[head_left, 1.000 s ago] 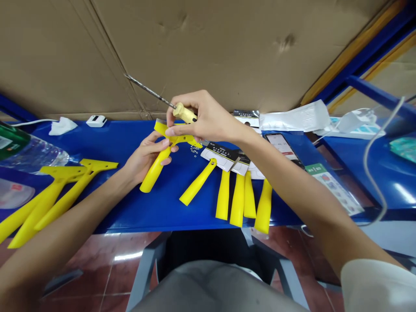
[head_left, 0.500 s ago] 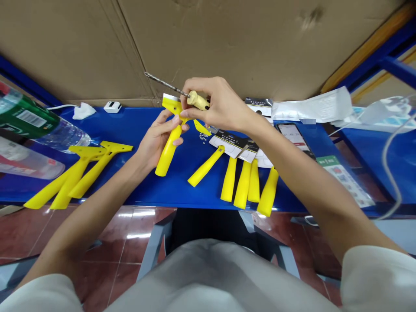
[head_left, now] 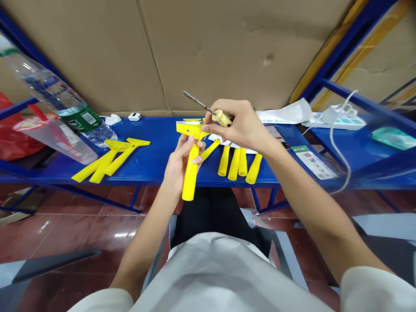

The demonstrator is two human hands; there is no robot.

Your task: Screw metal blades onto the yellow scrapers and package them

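Observation:
My left hand (head_left: 178, 164) is closed around the neck of a yellow scraper (head_left: 189, 177), its handle pointing down toward me and a metal blade edge along the top of its head. In my right hand (head_left: 238, 123) is a screwdriver (head_left: 222, 118) with a pale yellow handle, its shaft pointing up and left, away from the scraper. The right thumb and fingertips touch the right end of the scraper head; whether they pinch something small there I cannot tell. A loose yellow handle (head_left: 211, 149) lies just behind the left fingers.
Three yellow scrapers (head_left: 112, 158) lie at the left of the blue table (head_left: 156, 151), beside a cup (head_left: 61, 138) and a water bottle (head_left: 74, 112). Several yellow handles (head_left: 234, 164) lie at the right, near a printed card (head_left: 315, 162). A cardboard wall (head_left: 201, 52) stands behind.
The view has shifted, showing more of the right side. Both hands have come a little closer to my body with the scraper and screwdriver, and the scraper stands more upright in the picture.

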